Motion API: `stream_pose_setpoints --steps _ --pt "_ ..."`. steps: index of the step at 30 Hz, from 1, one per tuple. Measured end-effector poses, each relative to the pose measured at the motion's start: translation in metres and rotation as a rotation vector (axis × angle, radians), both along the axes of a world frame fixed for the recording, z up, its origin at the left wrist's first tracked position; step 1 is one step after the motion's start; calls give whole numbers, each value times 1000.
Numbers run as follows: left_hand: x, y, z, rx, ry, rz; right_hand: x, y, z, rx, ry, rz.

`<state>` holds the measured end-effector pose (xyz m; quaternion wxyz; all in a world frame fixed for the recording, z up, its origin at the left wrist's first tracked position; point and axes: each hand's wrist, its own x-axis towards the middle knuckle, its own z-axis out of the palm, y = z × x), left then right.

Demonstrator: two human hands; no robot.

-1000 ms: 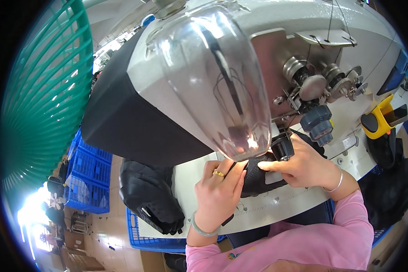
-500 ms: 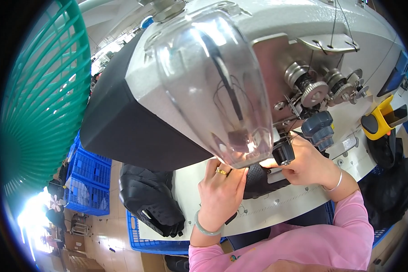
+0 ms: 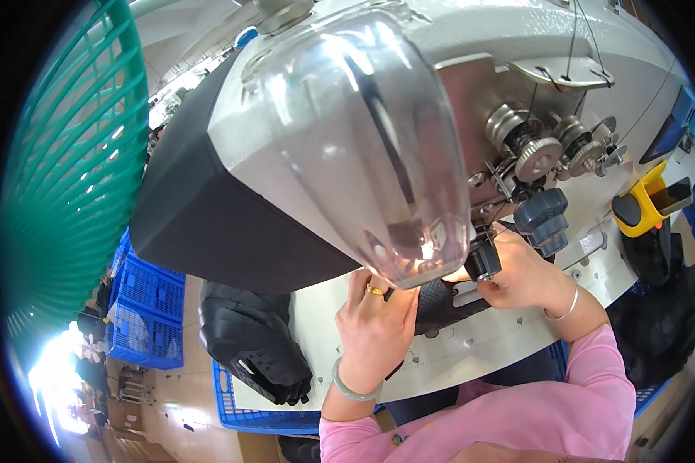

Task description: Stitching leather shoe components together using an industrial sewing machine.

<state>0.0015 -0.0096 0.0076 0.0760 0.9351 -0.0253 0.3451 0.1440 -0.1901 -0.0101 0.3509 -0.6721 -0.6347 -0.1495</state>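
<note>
Both hands are at a black textured shoe upper (image 3: 435, 307) on the pale bed of a sewing machine (image 3: 259, 189). My left hand (image 3: 374, 328), with a ring and a pale bangle, pinches its left side; the fingertips are partly behind the clear guard (image 3: 363, 147). My right hand (image 3: 523, 272), wearing a thin silver bracelet, curls closed on its right side, beside the black presser part (image 3: 484, 261). A lamp glows between the hands. The guard and machine head hide the needle and the far part of the upper.
More black uppers (image 3: 251, 336) lie stacked at the bed's left end. A green fan (image 3: 77, 177) stands close on the left, blue crates (image 3: 148, 297) behind it. Thread tension dials (image 3: 537, 158) and a yellow holder (image 3: 641, 204) are to the right. Black pieces (image 3: 660, 332) hang at far right.
The upper has shifted slightly under the machine head, with both hands keeping their hold. A thin dark loop seen through the clear guard before does not show now. The whole view has moved a little.
</note>
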Motion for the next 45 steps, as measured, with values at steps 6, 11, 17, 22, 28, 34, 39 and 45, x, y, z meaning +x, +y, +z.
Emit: stream_pose_setpoints --steps 6,11,17,22,28,34,39,45 --pt "-1 1 -1 37 -12 17 4 1 1 -16 -44 29" --pt "-4 0 0 77 -19 19 4 1 4 -45 -164 5" --pt "-6 1 -1 -185 51 -49 1 -2 4 -58 -230 -57" --pt "-4 7 0 -405 -14 -128 7 -2 4 -92 -145 12" --pt "-5 3 -1 -244 11 -85 6 0 1 -46 -236 -4" --pt "-4 4 -1 -157 -36 -101 4 0 0 -36 -211 -19" --pt "-2 5 -3 -125 -26 -82 3 4 -3 15 -210 -37" --pt "2 11 -10 -24 -53 -87 0 5 -3 3 -232 -100"
